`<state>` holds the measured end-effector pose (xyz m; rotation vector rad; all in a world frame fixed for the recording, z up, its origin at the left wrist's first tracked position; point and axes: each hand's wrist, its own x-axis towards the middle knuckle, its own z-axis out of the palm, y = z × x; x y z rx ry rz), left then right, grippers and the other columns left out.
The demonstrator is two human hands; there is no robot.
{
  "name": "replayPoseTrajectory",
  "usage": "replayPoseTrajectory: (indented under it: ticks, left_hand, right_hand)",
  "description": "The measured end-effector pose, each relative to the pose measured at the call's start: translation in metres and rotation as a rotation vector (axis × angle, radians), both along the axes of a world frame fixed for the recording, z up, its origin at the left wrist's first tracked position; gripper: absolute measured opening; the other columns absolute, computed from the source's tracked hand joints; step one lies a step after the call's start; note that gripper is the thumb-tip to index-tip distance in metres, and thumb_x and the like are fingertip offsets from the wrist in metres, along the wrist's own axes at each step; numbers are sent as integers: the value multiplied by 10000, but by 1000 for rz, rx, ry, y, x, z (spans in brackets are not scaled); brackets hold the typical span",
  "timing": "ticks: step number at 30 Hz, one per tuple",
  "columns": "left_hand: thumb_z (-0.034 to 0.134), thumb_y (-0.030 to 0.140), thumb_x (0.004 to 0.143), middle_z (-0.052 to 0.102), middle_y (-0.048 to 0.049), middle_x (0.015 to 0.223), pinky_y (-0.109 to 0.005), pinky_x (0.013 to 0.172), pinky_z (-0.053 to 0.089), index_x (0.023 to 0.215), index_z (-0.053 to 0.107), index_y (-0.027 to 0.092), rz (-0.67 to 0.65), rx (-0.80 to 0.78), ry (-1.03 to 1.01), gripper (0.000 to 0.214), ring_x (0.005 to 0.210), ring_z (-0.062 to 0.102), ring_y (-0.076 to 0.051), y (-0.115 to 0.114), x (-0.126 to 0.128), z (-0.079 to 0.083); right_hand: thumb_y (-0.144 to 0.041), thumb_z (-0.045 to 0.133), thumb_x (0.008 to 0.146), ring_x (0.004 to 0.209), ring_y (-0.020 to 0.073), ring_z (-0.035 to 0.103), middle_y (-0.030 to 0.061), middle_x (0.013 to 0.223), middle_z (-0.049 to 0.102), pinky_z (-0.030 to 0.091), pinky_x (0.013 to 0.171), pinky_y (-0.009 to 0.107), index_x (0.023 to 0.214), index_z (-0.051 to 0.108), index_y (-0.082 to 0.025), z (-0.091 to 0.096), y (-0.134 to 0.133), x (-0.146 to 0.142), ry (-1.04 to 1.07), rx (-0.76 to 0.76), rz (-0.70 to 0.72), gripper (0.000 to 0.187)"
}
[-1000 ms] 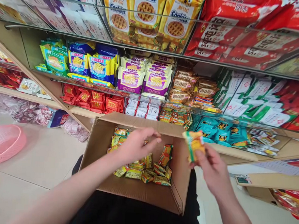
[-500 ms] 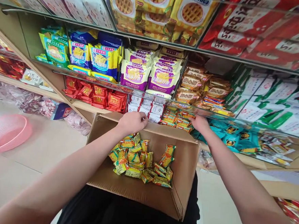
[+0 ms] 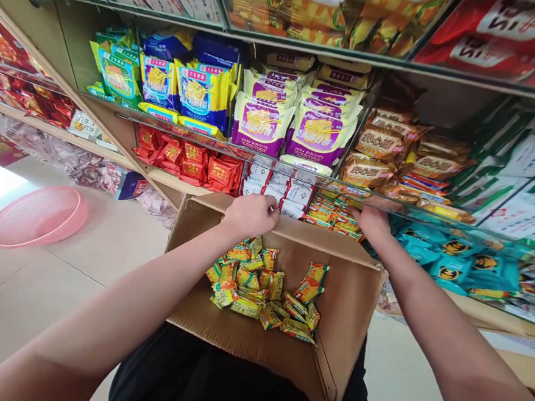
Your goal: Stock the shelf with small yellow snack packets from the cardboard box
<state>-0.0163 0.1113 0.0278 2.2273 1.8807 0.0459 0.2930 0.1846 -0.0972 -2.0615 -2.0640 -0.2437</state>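
A cardboard box (image 3: 352,298) tilts against my lap, its far edge up at the shelf. Small yellow-and-orange wrapped snack packets (image 3: 248,278) lie loose inside it. My left hand (image 3: 250,216) is closed over the box's far edge, fingers curled on its flap. Under the glass shelf, my right hand (image 3: 372,221) reaches to the right end of a stack of matching snack packets (image 3: 324,213) on the lower shelf. Its thumb side is against them; the other fingers are mostly hidden by the glass edge and the hand itself.
White packets (image 3: 298,193) and red packets (image 3: 192,161) fill the lower shelf to the left, teal packets (image 3: 451,253) to the right. Purple soda biscuit packs (image 3: 261,124) stand on the glass shelf (image 3: 288,167) above. A pink basket (image 3: 40,215) sits on the floor at left.
The view has shifted, so the shelves sit higher and further right. My right hand has gone slightly deeper under the glass shelf beside the packets. My left hand keeps its hold on the box.
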Motion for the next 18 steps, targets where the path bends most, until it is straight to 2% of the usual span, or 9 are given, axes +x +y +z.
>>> replayPoseTrajectory:
  ticks: [8,18]
  left_hand:
    - [379,375,776,651,-52,837,-324,694,448,924,634,248,-29,18,-12,322,797,598,-228,1,-1,-3]
    - [395,388,774,657,-50,860,-320,714,450,950,634,253,-24,-2,0,326,816,599,-221,2,-2,-3]
  right_hand:
    - [-315,377,844,1058,334,466,236,1046,556,334,896,431,1045,553,-23,11,-2,-9,-14,-45,-56,396]
    - [-290,434,804,1034,304,482,179,1045,577,302,932,434,1045,560,-91,12,-3,-8,-19,-44,4,337]
